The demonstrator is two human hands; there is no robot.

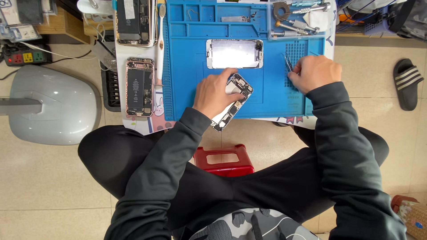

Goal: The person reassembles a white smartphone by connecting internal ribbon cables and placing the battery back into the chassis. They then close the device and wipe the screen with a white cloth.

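1. Where the beige tiled floor (53, 178) spreads under the seated person, a red plastic stool (224, 160) stands between the knees, a grey rounded lamp base (53, 106) sits to the left and a black striped slipper (407, 82) lies to the right.
2. On the low work surface lies a blue silicone repair mat (187, 75), with a pale phone screen panel (234, 54) flat at its middle.
3. Left of the mat rest two opened phone bodies (139, 86), well apart from the hands.
4. At the mat's near edge, the left hand (215, 93) grips a dismantled phone chassis (233, 103), tilted diagonally.
5. Just right of it, the right hand (315, 72) is closed around thin metal tweezers (288, 62).
6. One moulded compartment (192, 13) along the mat's top edge holds a small bent metal part; a clear tray (272, 22) at the top right holds metal tools.
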